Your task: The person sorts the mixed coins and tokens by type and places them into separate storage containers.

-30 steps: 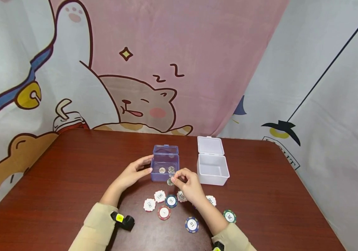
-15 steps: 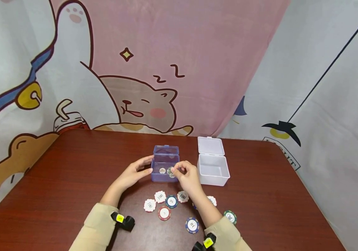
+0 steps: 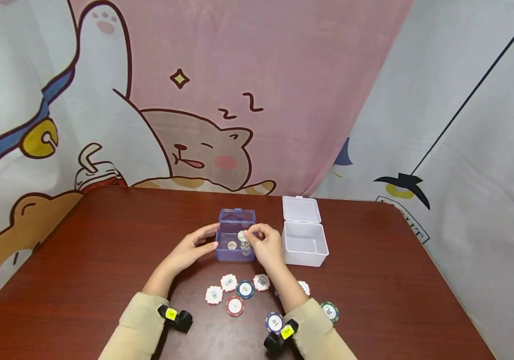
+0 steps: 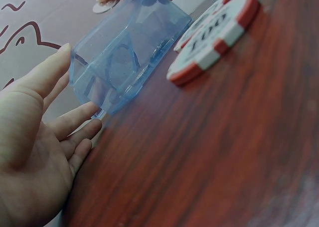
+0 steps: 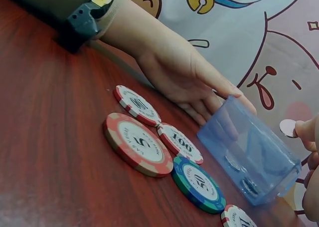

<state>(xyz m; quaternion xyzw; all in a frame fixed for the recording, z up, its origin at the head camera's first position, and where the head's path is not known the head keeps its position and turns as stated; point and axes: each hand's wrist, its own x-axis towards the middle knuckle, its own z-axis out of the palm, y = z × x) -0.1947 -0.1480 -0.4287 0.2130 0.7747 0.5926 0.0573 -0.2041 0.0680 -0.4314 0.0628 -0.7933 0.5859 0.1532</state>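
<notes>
My right hand (image 3: 268,246) pinches a silver coin (image 3: 240,235) between thumb and fingers, over the right part of a translucent blue-purple box (image 3: 227,255). The box's hinged lid stands up at the back. Inside it lie several silver coins, one left of centre (image 3: 231,245) and others at the right. At the box's left side is my left hand (image 3: 186,255), fingers extended, its thumb and fingertips against the wall. In the right wrist view the held coin (image 5: 287,128) hangs above the rim, and coins (image 5: 233,163) show through the plastic.
An opened white box (image 3: 306,256) stands to the right of the translucent one. Poker chips lie in front: white 100s (image 3: 228,282), a blue-green 50 (image 3: 245,289), a red 5 (image 3: 235,306), a blue 10 (image 3: 274,321) partly behind the right wrist camera, and a green 20 (image 3: 330,311).
My right hand has moved up and slightly away from me with the coin, from the box's front edge to over its inside. The left hand has stayed at the box.
</notes>
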